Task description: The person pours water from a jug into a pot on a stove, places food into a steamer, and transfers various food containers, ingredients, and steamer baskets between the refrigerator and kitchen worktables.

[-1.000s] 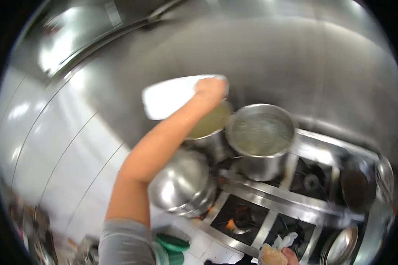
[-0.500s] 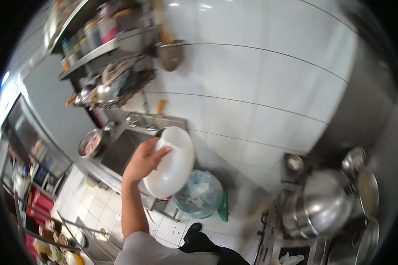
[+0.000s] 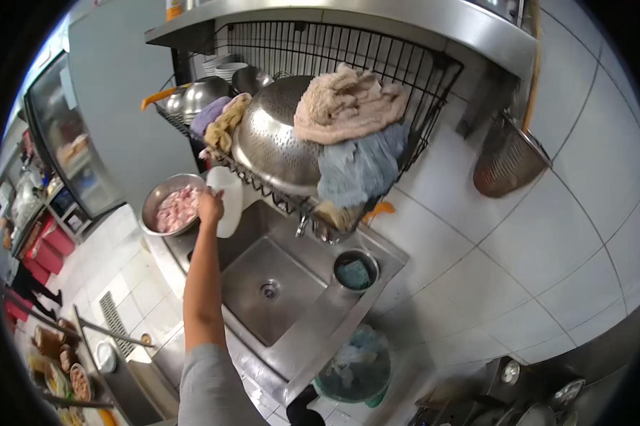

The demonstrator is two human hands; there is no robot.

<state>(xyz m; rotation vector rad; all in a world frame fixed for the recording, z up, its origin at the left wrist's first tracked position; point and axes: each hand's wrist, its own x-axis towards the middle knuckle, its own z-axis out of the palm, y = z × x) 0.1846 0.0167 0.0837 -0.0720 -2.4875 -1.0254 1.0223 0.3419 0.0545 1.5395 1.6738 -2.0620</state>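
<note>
My left hand [image 3: 210, 206] is closed on a white, translucent plastic container [image 3: 228, 211], rounded and tilted on its side, above the left end of the sink. Its exact kind is unclear. Close beside my fingers, a steel bowl [image 3: 148, 214] holds pink pieces of raw meat [image 3: 176, 210]; whether the hand touches that bowl I cannot tell. Below and to the right lies the steel sink [image 3: 259, 312], with a tap [image 3: 304, 226] at its back edge. My right hand is out of sight.
Over the sink hangs a black wire rack [image 3: 434, 117] with a large steel colander [image 3: 274, 138], cloths [image 3: 355, 106] and bowls. A small pot [image 3: 336, 270] with a scouring pad sits on the sink's right corner. Below is a lined bin [image 3: 362, 369]. A strainer [image 3: 505, 163] hangs right.
My view has swung left toward the sink and rack. My left hand has carried the white container from near the bin to beside the meat bowl.
</note>
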